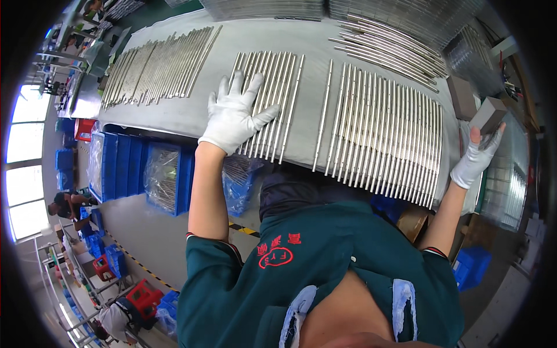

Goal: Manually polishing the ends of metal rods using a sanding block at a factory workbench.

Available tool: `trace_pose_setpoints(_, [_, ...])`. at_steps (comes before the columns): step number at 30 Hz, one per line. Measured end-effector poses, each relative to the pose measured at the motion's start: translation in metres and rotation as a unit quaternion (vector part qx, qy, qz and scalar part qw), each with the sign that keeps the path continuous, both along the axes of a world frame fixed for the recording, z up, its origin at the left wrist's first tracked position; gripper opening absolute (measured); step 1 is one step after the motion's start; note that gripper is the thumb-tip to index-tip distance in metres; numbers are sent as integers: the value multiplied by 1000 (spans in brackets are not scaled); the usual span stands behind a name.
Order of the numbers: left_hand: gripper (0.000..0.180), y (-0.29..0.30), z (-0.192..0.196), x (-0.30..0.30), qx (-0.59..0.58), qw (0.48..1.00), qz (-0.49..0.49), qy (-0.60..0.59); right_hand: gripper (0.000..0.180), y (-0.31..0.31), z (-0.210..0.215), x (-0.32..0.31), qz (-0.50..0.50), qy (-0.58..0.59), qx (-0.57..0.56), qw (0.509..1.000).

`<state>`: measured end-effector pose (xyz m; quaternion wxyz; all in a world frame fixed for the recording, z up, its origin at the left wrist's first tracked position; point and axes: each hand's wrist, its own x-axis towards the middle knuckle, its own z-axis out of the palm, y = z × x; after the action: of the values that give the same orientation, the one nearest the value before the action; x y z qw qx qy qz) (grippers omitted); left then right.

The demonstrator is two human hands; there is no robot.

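Observation:
My left hand (pixel 233 120), in a white glove, lies spread over the left part of a middle row of slim silver metal rods (pixel 284 87). Its palm is down and its fingers are apart. Off to the right, my gloved right hand (pixel 473 162) grips a grey rectangular block (pixel 488 115) between thumb and fingers, above the table's right end. The thumb's tip shows bare. Between my hands lies a wider row of similar rods (pixel 383 127), side by side, with a single rod (pixel 323 116) apart at its left.
More rods (pixel 156 66) lie at the far left and another batch (pixel 389 49) at the back right of the grey-covered table (pixel 313 35). A second grey block (pixel 461 97) sits at the right edge. Blue crates (pixel 125 165) stand below on the left. Other people work farther off.

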<state>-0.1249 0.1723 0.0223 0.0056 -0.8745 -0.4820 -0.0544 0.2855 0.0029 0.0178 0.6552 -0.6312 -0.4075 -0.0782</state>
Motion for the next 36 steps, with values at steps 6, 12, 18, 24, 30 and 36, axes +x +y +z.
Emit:
trace_pose_setpoints(6, [78,-11,-1,26,-19,998,-63,-17,80,2,-2,2,-4,-6,4,1000])
trace_pose_setpoints(12, [83,-34,-4,66,3,990,-136,-35,81,2,-1,-3,5,15,21,1000])
trace_pose_setpoints(18, [86,-65,2,95,-44,969,-223,-95,81,3,0,-10,37,38,31,998])
trace_pose_setpoints(24, [80,-92,18,90,-120,916,-365,-115,79,2,2,-9,39,10,3,999])
trace_pose_setpoints(30, [82,-74,25,41,-26,971,-215,-103,77,2,-2,-5,28,13,0,1000])
trace_pose_setpoints(36, [87,-66,9,13,-10,993,-114,-44,77,6,-1,-11,42,43,18,998])
